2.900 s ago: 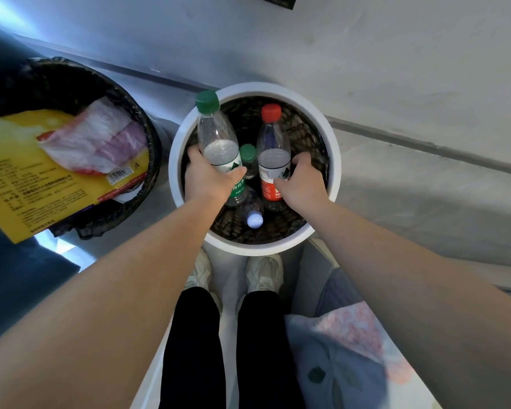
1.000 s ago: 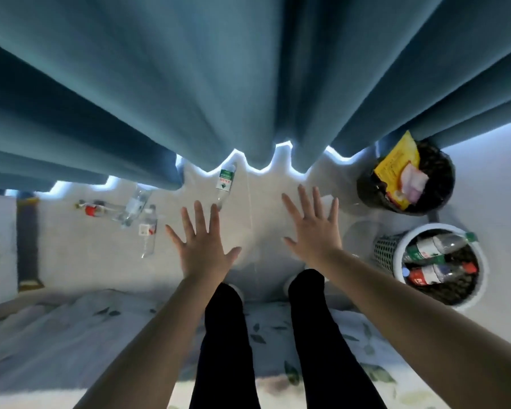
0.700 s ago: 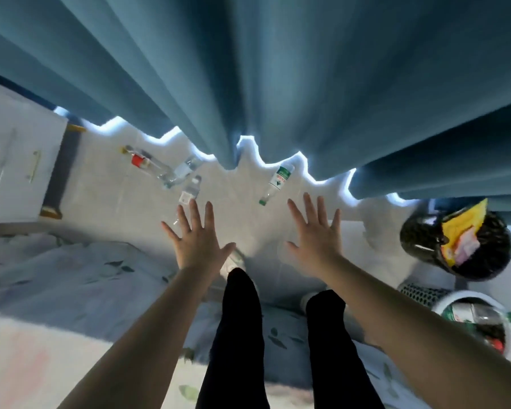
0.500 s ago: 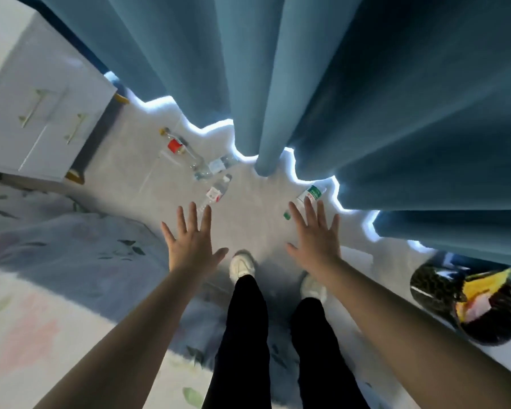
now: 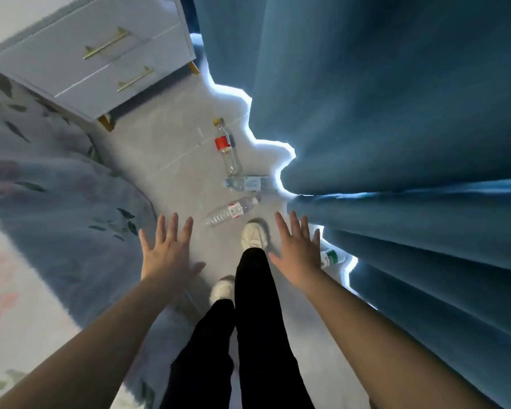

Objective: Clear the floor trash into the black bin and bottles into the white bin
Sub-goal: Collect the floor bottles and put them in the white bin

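Several clear plastic bottles lie on the grey floor ahead of my feet. A red-labelled bottle point(image 5: 226, 147) lies farthest, a pale-labelled bottle point(image 5: 247, 183) lies crosswise below it, and a bottle with a red and white label point(image 5: 232, 210) lies nearest my front shoe. A green-labelled bottle point(image 5: 331, 257) shows by the curtain hem, partly hidden behind my right hand point(image 5: 298, 250). My left hand point(image 5: 168, 251) and my right hand are both spread flat in the air and hold nothing. Neither bin is in view.
Blue curtains point(image 5: 396, 128) hang along the right, their hem lit from behind. A white drawer cabinet point(image 5: 101, 57) with gold handles stands at the upper left. A bed with a leaf-patterned cover point(image 5: 48, 187) fills the left side. The floor strip between them is narrow.
I let go of two bottles in the white bin, then turned left and walked along the curtain. Both bins have left the view and the floor bottles are closer. Both hands stay spread.
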Demonstrator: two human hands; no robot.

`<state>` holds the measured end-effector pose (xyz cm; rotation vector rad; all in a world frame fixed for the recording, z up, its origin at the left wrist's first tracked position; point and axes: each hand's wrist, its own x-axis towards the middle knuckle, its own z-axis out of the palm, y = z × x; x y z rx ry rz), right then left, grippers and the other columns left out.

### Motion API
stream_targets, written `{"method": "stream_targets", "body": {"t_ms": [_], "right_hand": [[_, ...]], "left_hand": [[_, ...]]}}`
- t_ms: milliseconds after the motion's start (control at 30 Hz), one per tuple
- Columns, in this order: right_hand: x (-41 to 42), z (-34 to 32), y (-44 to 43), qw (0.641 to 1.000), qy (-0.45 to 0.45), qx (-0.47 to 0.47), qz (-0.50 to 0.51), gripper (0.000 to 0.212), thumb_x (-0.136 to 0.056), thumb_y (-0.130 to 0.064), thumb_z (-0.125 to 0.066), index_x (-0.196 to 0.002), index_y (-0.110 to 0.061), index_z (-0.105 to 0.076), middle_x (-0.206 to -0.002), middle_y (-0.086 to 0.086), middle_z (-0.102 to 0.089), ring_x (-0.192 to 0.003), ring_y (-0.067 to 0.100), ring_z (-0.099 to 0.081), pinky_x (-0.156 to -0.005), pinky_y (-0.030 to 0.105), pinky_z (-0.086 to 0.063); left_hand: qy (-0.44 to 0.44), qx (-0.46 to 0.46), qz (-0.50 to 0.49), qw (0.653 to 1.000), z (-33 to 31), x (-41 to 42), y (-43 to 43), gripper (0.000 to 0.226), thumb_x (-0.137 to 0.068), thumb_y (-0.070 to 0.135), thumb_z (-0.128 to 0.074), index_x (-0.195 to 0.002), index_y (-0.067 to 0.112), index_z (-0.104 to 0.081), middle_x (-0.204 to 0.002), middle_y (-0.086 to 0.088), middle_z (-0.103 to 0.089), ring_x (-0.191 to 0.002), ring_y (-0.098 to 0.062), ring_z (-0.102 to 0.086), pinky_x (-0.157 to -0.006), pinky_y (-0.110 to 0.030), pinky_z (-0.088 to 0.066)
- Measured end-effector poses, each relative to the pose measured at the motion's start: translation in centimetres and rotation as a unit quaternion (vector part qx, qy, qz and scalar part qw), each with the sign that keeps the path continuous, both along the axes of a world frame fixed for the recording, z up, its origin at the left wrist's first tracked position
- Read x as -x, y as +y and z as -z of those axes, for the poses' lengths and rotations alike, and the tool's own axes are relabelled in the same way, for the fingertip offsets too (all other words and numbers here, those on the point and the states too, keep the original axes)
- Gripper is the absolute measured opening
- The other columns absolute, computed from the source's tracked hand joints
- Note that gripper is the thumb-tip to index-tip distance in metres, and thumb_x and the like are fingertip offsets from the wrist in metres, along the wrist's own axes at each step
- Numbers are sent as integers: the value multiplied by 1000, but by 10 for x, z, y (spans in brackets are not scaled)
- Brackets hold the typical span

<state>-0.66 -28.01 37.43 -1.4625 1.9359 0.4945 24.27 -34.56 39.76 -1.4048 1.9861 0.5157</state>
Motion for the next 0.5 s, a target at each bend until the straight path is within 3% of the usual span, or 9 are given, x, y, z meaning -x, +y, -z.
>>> {"method": "stream_targets", "body": {"t_ms": [300,500], "right_hand": [[24,133,-119,995,26,-55,-82,97,-87,-49,-62,-153,-31,7,-162,4,7,-149,34,6,-115,61,-16],[20,271,-165,993,41,-72,-85,94,-84,-44,-68,-152,-30,-4,-160,5,-9,-148,34,-2,-115,60,-18]], "left_hand": [[-7,-53,-32,998,139,31,-55,106,-80,65,-54,-151,22,12,-160,-7,9,-146,-34,11,-112,-65,-6],[14,-83,13,996,294,42,-78,111,-79,65,-57,-151,19,14,-160,-10,10,-147,-34,7,-113,-63,-7]]}}
